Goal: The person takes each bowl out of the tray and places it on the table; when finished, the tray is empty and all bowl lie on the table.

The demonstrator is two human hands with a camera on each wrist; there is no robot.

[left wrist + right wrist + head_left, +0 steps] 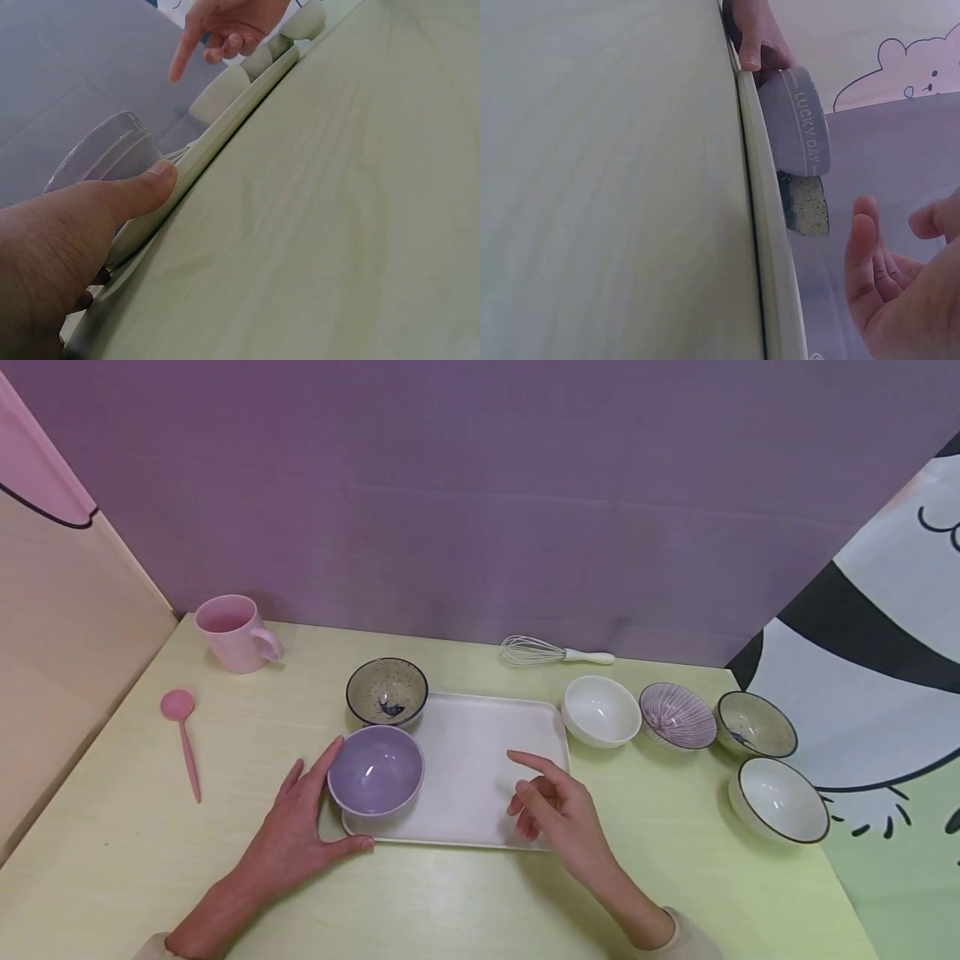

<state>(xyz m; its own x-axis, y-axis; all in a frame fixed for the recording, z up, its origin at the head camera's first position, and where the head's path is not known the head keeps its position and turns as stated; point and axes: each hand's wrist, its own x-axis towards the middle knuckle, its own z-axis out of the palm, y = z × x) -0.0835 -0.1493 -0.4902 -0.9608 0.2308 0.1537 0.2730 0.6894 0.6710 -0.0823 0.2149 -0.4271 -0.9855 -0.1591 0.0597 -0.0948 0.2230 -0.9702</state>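
Note:
A purple bowl (375, 772), with "LUCKY DAY" lettering on its side in the right wrist view, stands on the front left corner of a white rectangular tray (480, 777). My left hand (300, 822) spreads beside it, index finger along its left side and thumb by the tray's front edge; firm contact is unclear. Behind the purple bowl, a speckled bowl (386, 692) with a dark rim and blue motif is at the tray's back left corner. Over the tray's right part hovers my right hand (558, 810), index extended, other fingers loosely bent, holding nothing.
Right of the tray stand a white bowl (602, 710), a purple-striped bowl (677, 717), another speckled bowl (756, 725) and a dark-rimmed white bowl (780, 800). A whisk (558, 652) lies behind. At left are a pink mug (232, 635) and a pink spoon (183, 735).

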